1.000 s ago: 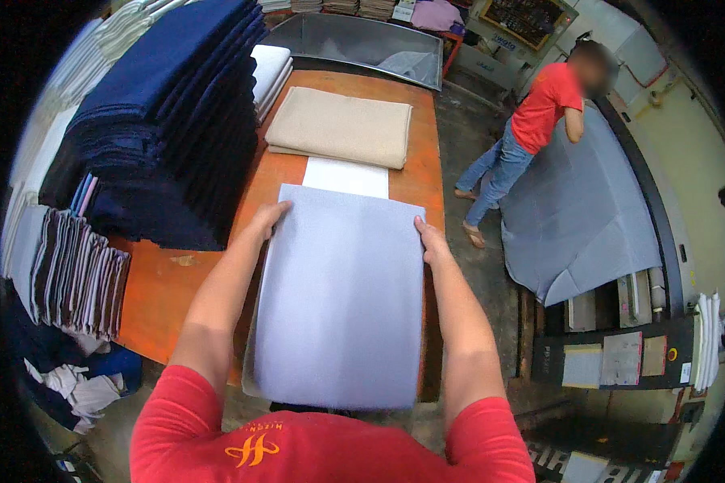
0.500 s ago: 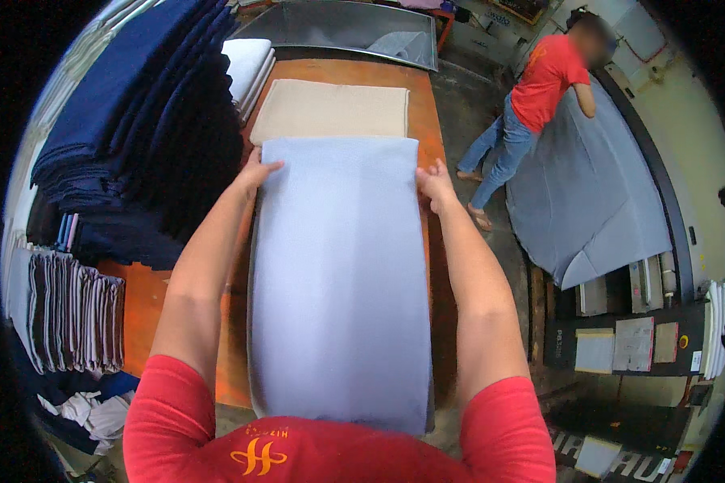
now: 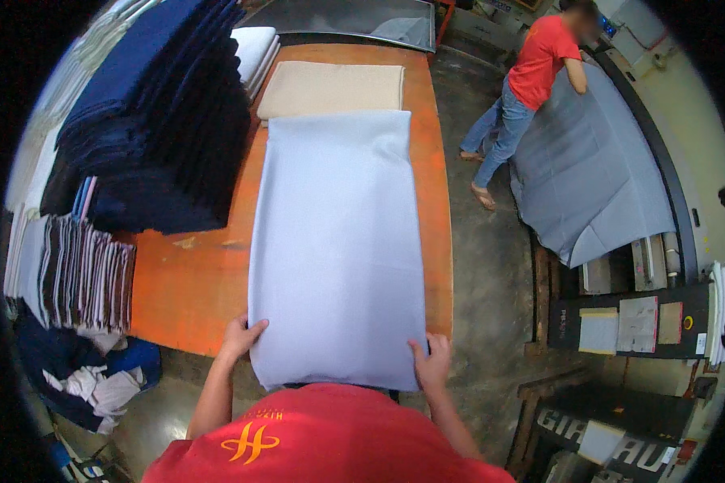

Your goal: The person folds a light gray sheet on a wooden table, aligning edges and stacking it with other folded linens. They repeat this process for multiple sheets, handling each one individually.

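Observation:
A folded light blue-grey cloth [image 3: 338,241] lies lengthwise on the orange wooden table [image 3: 189,290], its near end close to my body. At its lower left edge my left hand [image 3: 238,338] is closed, thumb on top and the other fingers partly hidden along the side. My right hand [image 3: 433,360] closes on the opposite edge in the same way, a little lower. Soft wrinkles show near the cloth's far right corner. Just beyond its far end is a folded beige cloth [image 3: 334,87], partly overlapped by it.
A tall stack of dark navy cloth [image 3: 157,121] rises at the left, with folded grey and white cloths [image 3: 80,278] nearer. Another person [image 3: 532,68] in a red shirt leans over a large grey sheet [image 3: 596,161] at the right. Black panels [image 3: 568,326] stand lower right.
Both hands have come from the cloth's far corners back to its near end. The far end now looks wrinkled. The other person still leans over the grey sheet.

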Tool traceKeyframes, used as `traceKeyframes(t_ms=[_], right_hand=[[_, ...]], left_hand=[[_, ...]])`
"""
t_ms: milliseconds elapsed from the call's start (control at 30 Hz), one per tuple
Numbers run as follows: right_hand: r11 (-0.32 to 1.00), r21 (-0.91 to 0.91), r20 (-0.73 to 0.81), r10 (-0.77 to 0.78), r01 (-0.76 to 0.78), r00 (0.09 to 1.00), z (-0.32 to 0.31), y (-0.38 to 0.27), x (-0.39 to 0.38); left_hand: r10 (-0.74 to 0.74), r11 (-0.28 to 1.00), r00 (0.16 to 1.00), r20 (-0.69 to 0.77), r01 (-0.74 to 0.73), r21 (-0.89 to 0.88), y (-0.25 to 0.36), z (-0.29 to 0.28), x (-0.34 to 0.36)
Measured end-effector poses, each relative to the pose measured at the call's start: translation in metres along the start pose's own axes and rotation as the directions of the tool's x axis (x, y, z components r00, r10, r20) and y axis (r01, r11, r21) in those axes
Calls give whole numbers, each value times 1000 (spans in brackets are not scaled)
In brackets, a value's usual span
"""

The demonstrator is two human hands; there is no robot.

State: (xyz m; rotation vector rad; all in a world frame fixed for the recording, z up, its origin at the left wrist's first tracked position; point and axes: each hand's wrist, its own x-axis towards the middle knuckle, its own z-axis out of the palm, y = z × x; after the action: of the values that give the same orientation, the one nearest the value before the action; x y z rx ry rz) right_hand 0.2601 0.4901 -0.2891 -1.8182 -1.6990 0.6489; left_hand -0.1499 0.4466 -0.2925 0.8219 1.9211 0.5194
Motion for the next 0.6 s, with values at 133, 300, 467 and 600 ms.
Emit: traceKeyframes(t_ms=[133, 300, 467, 600], right_hand=[[981, -71, 148, -171, 183, 974, -10, -13, -33], [610, 696, 420, 81, -378, 904, -4, 8, -52], [725, 512, 446, 234, -461, 864, 4, 78, -81], [799, 445, 389, 235, -405, 891, 21, 111, -87]], left_hand=[[0, 999, 998, -66, -3, -44, -12, 9, -14], [174, 982, 969, -177, -185, -46, -30, 23, -8], [60, 991, 988, -145, -76, -107, -34, 21, -16], [-27, 997, 998, -50, 31, 69, -39, 17, -37]])
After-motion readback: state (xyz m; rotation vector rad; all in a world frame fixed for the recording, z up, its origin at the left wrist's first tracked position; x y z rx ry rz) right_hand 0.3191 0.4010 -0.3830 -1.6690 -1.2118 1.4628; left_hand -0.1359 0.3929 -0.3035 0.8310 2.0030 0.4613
